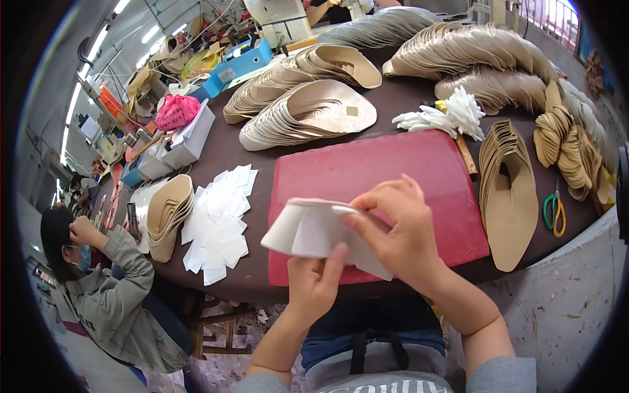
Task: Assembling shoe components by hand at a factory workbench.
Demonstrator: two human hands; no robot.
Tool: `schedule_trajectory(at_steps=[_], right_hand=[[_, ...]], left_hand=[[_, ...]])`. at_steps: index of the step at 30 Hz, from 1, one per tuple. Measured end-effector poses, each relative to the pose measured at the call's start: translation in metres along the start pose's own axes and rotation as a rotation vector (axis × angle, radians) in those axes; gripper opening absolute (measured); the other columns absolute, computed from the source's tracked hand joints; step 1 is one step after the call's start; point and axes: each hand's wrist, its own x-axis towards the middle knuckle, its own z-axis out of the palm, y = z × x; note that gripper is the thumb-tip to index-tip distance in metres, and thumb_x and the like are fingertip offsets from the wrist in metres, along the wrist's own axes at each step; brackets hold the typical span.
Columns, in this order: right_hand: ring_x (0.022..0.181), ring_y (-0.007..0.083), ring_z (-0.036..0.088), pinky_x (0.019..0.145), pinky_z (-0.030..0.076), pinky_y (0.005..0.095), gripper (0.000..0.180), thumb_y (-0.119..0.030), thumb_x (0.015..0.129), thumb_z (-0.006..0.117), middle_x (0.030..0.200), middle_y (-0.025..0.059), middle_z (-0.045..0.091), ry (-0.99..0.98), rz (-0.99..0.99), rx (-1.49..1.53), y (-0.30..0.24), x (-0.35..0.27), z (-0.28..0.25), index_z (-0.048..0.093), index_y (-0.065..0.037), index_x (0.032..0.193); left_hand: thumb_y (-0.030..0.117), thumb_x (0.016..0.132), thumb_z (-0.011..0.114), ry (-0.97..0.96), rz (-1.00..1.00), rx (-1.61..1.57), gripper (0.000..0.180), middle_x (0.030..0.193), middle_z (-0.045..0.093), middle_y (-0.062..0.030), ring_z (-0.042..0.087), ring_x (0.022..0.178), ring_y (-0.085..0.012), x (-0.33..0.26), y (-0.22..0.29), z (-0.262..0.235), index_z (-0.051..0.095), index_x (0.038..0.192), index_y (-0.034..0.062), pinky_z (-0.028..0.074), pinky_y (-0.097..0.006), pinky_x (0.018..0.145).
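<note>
A pale shoe upper is held up above the red mat, its whitish inner side towards me. A white patch lies against that inner side. My left hand pinches the upper's lower edge between thumb and fingers. On the upper's right part my right hand is closed, thumb in front and fingers behind, partly hiding it. Left of the mat spreads a loose pile of white patches. A stack of tan shoe uppers lies to the mat's right.
More stacked uppers fill the table's far side. White gloves lie beside a wooden handle. Scissors rest at the right edge. A box with a pink bag stands far left. A seated person is at my left.
</note>
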Motion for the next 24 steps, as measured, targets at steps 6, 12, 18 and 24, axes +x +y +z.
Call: schedule_trajectory(at_steps=[6,12,18,24], right_hand=[[0.077,0.0170,0.052,0.082,0.040,0.0312,0.011,-0.010,0.076,0.072,0.079,0.0037,0.062,-0.043,0.011,0.018,-0.011,0.006,-0.006,0.067,-0.005,0.084],[0.080,0.0188,0.054,0.079,0.042,0.0318,0.012,-0.013,0.080,0.070,0.084,0.0062,0.063,0.102,0.220,0.373,-0.010,0.011,-0.008,0.068,-0.003,0.087],[0.075,0.0178,0.056,0.068,0.045,0.0295,0.018,-0.018,0.084,0.069,0.086,0.0062,0.065,-0.352,0.469,0.610,0.052,-0.002,-0.053,0.068,-0.002,0.093],[0.058,0.0152,0.054,0.053,0.043,0.0261,0.024,-0.020,0.085,0.070,0.081,0.0034,0.066,-0.116,0.540,-0.278,0.096,-0.074,-0.057,0.067,-0.002,0.101]], left_hand=[[0.010,0.089,0.059,-0.067,0.014,0.302,0.021,0.089,0.068,-0.0128,0.059,0.070,-0.0148,0.007,0.015,0.005,0.059,0.104,-0.0047,0.046,-0.024,0.061],[0.006,0.087,0.058,0.025,-0.070,-0.018,0.033,0.092,0.066,-0.0155,0.062,0.069,-0.0181,0.010,0.034,0.012,0.052,0.118,-0.0052,0.049,-0.023,0.062],[-0.004,0.080,0.053,-0.328,-0.265,-0.520,0.038,0.095,0.067,-0.0173,0.064,0.074,-0.0230,0.041,0.069,0.000,0.055,0.118,-0.0048,0.050,-0.025,0.067],[0.000,0.079,0.055,-0.279,0.390,1.209,0.053,0.115,0.065,-0.0141,0.063,0.092,-0.0323,0.169,-0.003,0.031,0.050,0.131,0.0048,0.049,-0.039,0.082]])
